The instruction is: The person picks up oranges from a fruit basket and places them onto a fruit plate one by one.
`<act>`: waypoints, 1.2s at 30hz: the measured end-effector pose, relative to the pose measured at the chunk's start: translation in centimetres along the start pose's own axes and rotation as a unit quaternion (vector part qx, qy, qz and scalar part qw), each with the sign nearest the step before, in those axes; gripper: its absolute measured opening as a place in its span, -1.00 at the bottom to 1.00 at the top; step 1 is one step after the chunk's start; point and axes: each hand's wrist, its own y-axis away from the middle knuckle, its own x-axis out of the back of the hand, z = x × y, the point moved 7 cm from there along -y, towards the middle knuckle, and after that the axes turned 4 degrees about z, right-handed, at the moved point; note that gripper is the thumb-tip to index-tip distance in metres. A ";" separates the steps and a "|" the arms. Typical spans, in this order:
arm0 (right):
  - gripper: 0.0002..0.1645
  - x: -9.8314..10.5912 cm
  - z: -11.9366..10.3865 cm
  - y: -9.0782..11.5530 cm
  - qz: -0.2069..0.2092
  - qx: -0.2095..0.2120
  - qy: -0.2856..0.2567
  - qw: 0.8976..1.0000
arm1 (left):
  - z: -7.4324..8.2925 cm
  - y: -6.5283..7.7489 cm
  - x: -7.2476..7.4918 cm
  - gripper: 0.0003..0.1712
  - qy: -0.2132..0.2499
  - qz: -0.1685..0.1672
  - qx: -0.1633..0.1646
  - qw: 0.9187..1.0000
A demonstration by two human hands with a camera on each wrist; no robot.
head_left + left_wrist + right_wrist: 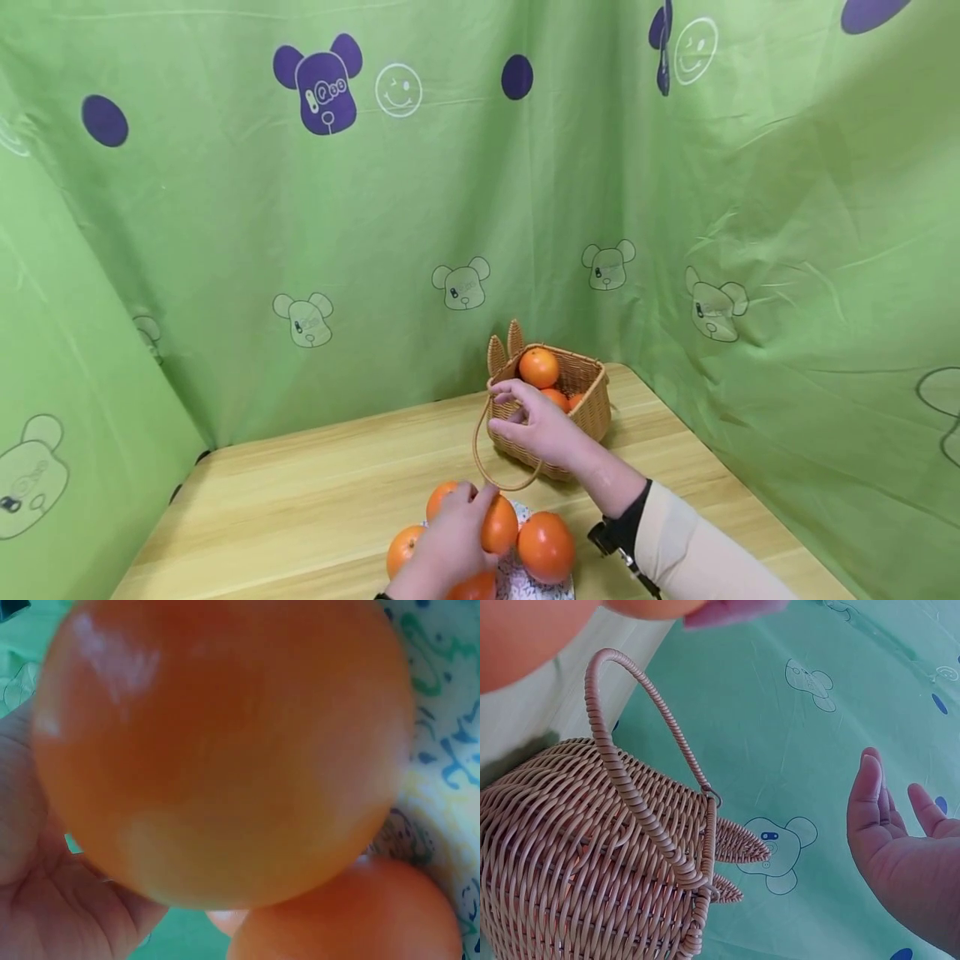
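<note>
An orange (501, 527) sits in the left-hand grip (455, 540), fingers and thumb curled round it, at a patterned plate (516, 582). Clockwise from that orange, other oranges (547, 547) lie at about four, seven, nine and ten o'clock. At one o'clock a wicker basket (597, 412) stands on the worktop (285, 500), holding more oranges (538, 367). Near the basket, the right-hand grip (536, 427) holds nothing, fingers loosely bent. At twelve hangs a green curtain (382, 200)

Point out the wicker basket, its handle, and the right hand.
Wicker basket (592, 859), right wrist view: woven wall.
Handle (609, 754), right wrist view: wrapped curve.
Right hand (542, 428), head view: back of hand.
</note>
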 end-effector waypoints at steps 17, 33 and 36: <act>-0.55 0.2 -0.1 0.3 0.010 0.007 0.012 1.000 | 0.4 1.1 -1.7 -0.10 0.031 -0.093 0.047 0.994; -0.55 0.4 0.5 0.2 0.014 0.001 0.019 1.000 | 0.4 1.1 -0.4 -0.16 0.009 -0.056 -0.015 0.998; -0.55 0.4 0.6 0.2 0.015 -0.004 0.020 1.000 | 0.4 1.0 0.1 -0.16 0.032 -0.051 -0.011 0.998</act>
